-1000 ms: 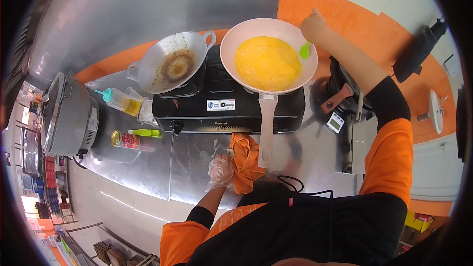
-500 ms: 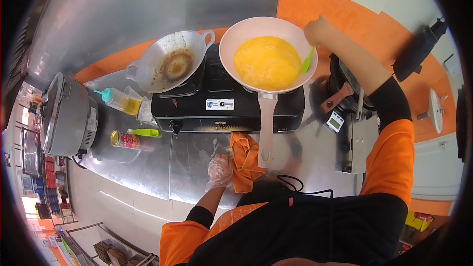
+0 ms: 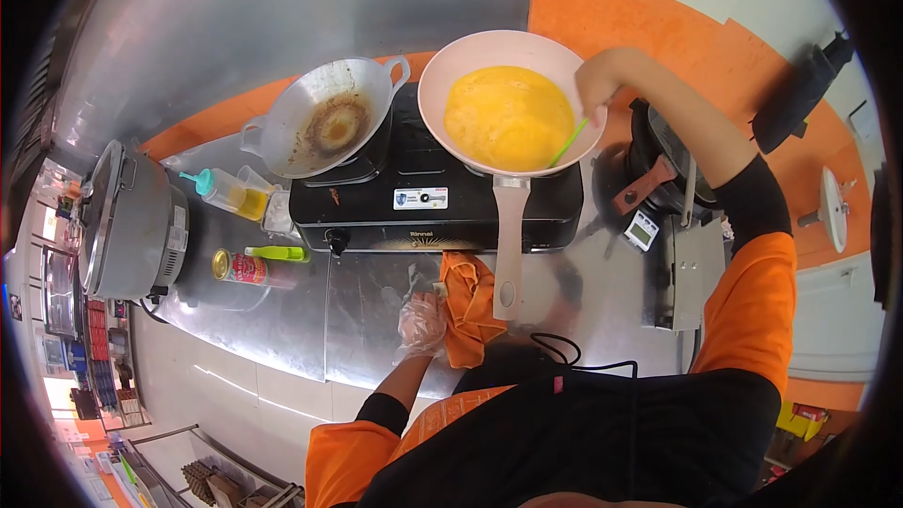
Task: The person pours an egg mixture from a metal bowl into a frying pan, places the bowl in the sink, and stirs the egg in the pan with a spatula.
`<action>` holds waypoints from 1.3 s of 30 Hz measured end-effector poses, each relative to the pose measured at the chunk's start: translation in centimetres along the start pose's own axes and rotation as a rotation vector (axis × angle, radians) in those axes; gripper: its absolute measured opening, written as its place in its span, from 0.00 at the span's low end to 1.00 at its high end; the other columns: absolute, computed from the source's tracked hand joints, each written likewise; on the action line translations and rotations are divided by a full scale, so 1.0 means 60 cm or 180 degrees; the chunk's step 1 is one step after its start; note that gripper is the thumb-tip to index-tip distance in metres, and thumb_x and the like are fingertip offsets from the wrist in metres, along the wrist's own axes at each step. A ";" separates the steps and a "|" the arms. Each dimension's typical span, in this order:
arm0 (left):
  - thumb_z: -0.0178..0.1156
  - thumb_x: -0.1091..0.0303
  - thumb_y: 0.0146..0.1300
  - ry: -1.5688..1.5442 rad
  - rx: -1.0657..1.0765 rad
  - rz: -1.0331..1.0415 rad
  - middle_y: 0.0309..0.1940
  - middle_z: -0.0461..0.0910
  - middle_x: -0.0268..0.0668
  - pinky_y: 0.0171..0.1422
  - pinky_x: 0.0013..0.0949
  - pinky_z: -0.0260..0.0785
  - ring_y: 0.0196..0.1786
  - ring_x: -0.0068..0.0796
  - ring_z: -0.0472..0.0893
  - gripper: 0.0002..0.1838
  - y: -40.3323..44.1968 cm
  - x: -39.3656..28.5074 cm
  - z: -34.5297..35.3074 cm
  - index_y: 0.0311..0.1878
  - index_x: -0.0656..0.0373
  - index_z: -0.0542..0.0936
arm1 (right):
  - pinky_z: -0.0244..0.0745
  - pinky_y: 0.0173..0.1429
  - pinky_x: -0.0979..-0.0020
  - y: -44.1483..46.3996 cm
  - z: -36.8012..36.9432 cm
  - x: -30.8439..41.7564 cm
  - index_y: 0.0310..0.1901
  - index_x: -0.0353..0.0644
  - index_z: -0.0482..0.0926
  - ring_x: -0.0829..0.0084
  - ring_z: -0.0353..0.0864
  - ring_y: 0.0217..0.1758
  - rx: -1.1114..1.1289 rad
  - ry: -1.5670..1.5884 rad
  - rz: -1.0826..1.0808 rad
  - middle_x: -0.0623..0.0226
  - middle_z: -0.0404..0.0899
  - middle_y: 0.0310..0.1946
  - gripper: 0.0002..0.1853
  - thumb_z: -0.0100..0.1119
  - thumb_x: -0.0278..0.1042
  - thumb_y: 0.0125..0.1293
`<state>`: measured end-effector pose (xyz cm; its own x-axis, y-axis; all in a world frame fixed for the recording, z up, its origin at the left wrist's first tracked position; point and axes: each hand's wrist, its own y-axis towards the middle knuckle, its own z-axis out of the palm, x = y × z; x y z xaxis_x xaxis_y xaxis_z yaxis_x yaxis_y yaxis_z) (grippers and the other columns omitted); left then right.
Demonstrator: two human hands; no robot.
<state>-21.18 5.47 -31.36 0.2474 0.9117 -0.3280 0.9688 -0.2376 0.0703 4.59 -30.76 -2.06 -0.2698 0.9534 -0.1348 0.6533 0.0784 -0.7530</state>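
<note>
A pink frying pan (image 3: pixel 550 52) sits on the right burner, its handle pointing toward me. Yellow liquid, looking like beaten egg (image 3: pixel 499 113), covers its bottom. My right hand (image 3: pixel 600 85) is closed around a small green spatula (image 3: pixel 568 143) at the pan's right rim. The spatula's head appears edge-on, down at the near right edge of the egg. In a clear plastic glove, my left hand (image 3: pixel 420 322) rests on the counter, its fingers closed on the edge of an orange cloth (image 3: pixel 468 306). Part of its fingers is hard to make out.
A black gas stove (image 3: pixel 376 216) carries a stained metal wok (image 3: pixel 315 132) on its left burner. Left of it are a squeeze bottle (image 3: pixel 224 192), a can (image 3: pixel 237 267) and a grey cooker (image 3: pixel 141 226). At right, a timer (image 3: pixel 641 230) lies beside stacked dark pans (image 3: pixel 649 174).
My right hand has shifted slightly toward me over the rim. The green spatula has turned from flat to edge-on, and its tip has moved down and left. The left hand stays put.
</note>
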 end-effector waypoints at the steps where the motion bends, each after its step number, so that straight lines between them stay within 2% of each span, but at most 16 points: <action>1: 0.54 0.61 0.56 -0.0031 -0.0024 -0.0005 0.35 0.75 0.47 0.42 0.45 0.70 0.38 0.47 0.76 0.12 0.000 0.000 0.001 0.38 0.59 0.74 | 0.56 0.19 0.71 0.004 0.005 0.016 0.27 0.47 0.84 0.75 0.63 0.14 0.0115 0.0102 -0.0082 0.71 0.70 0.16 0.10 0.66 0.40 0.44; 3: 0.54 0.61 0.55 -0.0077 -0.0067 0.0005 0.35 0.75 0.47 0.42 0.45 0.70 0.38 0.48 0.76 0.12 0.000 0.003 0.006 0.37 0.59 0.74 | 0.50 0.18 0.70 -0.009 0.007 0.060 0.26 0.48 0.83 0.76 0.56 0.12 -0.0029 0.0609 -0.0488 0.73 0.65 0.12 0.08 0.61 0.40 0.48; 5: 0.54 0.62 0.56 0.0004 -0.0115 0.0071 0.35 0.75 0.47 0.41 0.46 0.70 0.38 0.48 0.76 0.12 -0.001 0.006 0.012 0.37 0.60 0.73 | 0.58 0.23 0.65 0.053 0.018 0.076 0.27 0.44 0.83 0.67 0.65 0.15 -0.0460 0.0771 -0.1085 0.65 0.71 0.13 0.11 0.55 0.40 0.55; 7: 0.54 0.62 0.56 0.0047 -0.0130 0.0126 0.34 0.75 0.47 0.41 0.46 0.69 0.37 0.48 0.76 0.11 -0.001 0.008 0.011 0.36 0.60 0.73 | 0.62 0.26 0.63 0.085 0.009 0.111 0.26 0.44 0.83 0.65 0.71 0.20 -0.0810 0.0797 -0.1059 0.61 0.74 0.16 0.12 0.50 0.38 0.58; 9: 0.53 0.62 0.57 0.0044 -0.0113 0.0167 0.33 0.75 0.47 0.40 0.47 0.69 0.36 0.48 0.75 0.11 0.001 0.007 0.009 0.36 0.60 0.73 | 0.68 0.31 0.61 0.162 -0.003 0.119 0.28 0.41 0.83 0.62 0.76 0.27 -0.1375 0.0079 -0.1304 0.56 0.78 0.21 0.12 0.50 0.34 0.57; 12: 0.53 0.62 0.57 0.0008 -0.0167 0.0182 0.32 0.74 0.47 0.39 0.47 0.68 0.35 0.48 0.75 0.10 0.002 0.003 0.005 0.35 0.60 0.73 | 0.72 0.37 0.61 0.134 -0.013 0.147 0.34 0.39 0.82 0.60 0.80 0.35 -0.1958 0.0433 -0.0226 0.53 0.80 0.31 0.11 0.49 0.32 0.57; 18: 0.54 0.62 0.57 -0.0043 -0.0158 0.0119 0.32 0.74 0.47 0.40 0.47 0.68 0.37 0.48 0.75 0.11 0.001 0.002 0.003 0.35 0.60 0.73 | 0.74 0.43 0.61 0.129 -0.009 0.108 0.42 0.39 0.80 0.60 0.79 0.46 -0.2343 0.1456 0.0569 0.55 0.79 0.42 0.13 0.49 0.32 0.57; 22: 0.52 0.63 0.57 0.0064 0.0269 -0.0058 0.30 0.74 0.47 0.38 0.44 0.70 0.35 0.46 0.76 0.10 0.005 -0.005 -0.006 0.35 0.60 0.73 | 0.74 0.43 0.59 0.117 0.010 0.048 0.39 0.40 0.80 0.57 0.79 0.44 -0.2642 0.0996 0.0623 0.53 0.79 0.40 0.12 0.48 0.34 0.58; 24: 0.51 0.63 0.57 0.0141 0.0728 -0.0444 0.29 0.74 0.46 0.36 0.42 0.70 0.32 0.44 0.77 0.11 0.013 -0.021 -0.021 0.35 0.61 0.73 | 0.74 0.39 0.56 0.131 0.037 -0.001 0.30 0.39 0.80 0.53 0.80 0.34 -0.3230 0.0304 0.0603 0.51 0.80 0.30 0.11 0.51 0.37 0.58; 25: 0.50 0.63 0.57 0.1767 -0.0489 0.0312 0.27 0.74 0.46 0.35 0.41 0.71 0.31 0.43 0.76 0.11 -0.001 0.010 0.034 0.35 0.61 0.73 | 0.73 0.37 0.55 0.121 0.049 -0.021 0.28 0.40 0.80 0.52 0.80 0.32 -0.3455 0.0070 0.0393 0.50 0.79 0.28 0.12 0.52 0.38 0.57; 27: 0.48 0.64 0.58 0.2304 -0.0755 0.0431 0.30 0.74 0.45 0.38 0.40 0.71 0.33 0.42 0.77 0.11 -0.016 0.047 0.111 0.38 0.61 0.73 | 0.72 0.36 0.57 0.120 0.067 -0.060 0.30 0.40 0.79 0.54 0.79 0.33 -0.3028 -0.0164 0.0299 0.52 0.79 0.29 0.13 0.48 0.39 0.59; 29: 0.46 0.64 0.59 0.1788 -0.0154 0.0274 0.32 0.74 0.44 0.40 0.39 0.71 0.36 0.42 0.77 0.12 -0.012 0.049 0.082 0.40 0.62 0.74 | 0.70 0.46 0.55 0.057 0.087 -0.069 0.33 0.42 0.80 0.52 0.77 0.41 -0.3049 -0.0156 -0.0637 0.53 0.79 0.34 0.15 0.45 0.41 0.62; 30: 0.46 0.63 0.60 0.0076 0.0474 -0.0236 0.35 0.75 0.45 0.43 0.40 0.71 0.38 0.43 0.77 0.13 -0.003 0.019 0.035 0.41 0.61 0.74 | 0.68 0.49 0.55 0.045 0.098 -0.073 0.36 0.41 0.80 0.53 0.75 0.44 -0.2905 -0.0203 -0.0712 0.52 0.78 0.36 0.16 0.44 0.42 0.62; 31: 0.46 0.62 0.61 -0.0129 0.0450 -0.0374 0.36 0.74 0.45 0.45 0.41 0.70 0.40 0.44 0.76 0.14 -0.002 0.007 -0.002 0.42 0.60 0.74 | 0.68 0.51 0.57 0.039 0.097 -0.070 0.36 0.42 0.81 0.54 0.75 0.45 -0.2129 -0.0770 -0.0421 0.52 0.78 0.36 0.14 0.47 0.39 0.61; 32: 0.46 0.60 0.62 -0.0360 0.0445 -0.0436 0.37 0.74 0.45 0.46 0.42 0.70 0.41 0.45 0.76 0.14 0.000 -0.003 -0.027 0.42 0.60 0.75 | 0.69 0.51 0.59 -0.035 0.097 -0.010 0.34 0.43 0.83 0.56 0.75 0.44 -0.2402 0.0264 -0.0629 0.55 0.79 0.35 0.11 0.50 0.34 0.58; 39: 0.48 0.58 0.63 -0.0662 0.0522 -0.0462 0.39 0.74 0.47 0.50 0.43 0.68 0.45 0.47 0.75 0.15 -0.002 -0.004 -0.042 0.42 0.59 0.76 | 0.71 0.49 0.63 -0.009 0.114 0.132 0.31 0.44 0.83 0.61 0.77 0.42 -0.2661 0.0030 -0.1027 0.60 0.80 0.33 0.08 0.54 0.30 0.53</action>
<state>-21.31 6.14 -28.91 0.0821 0.8559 -0.5105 0.9745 -0.1763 -0.1388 -2.77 -25.23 -7.14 -0.5262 0.8503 0.0104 0.8495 0.5262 -0.0378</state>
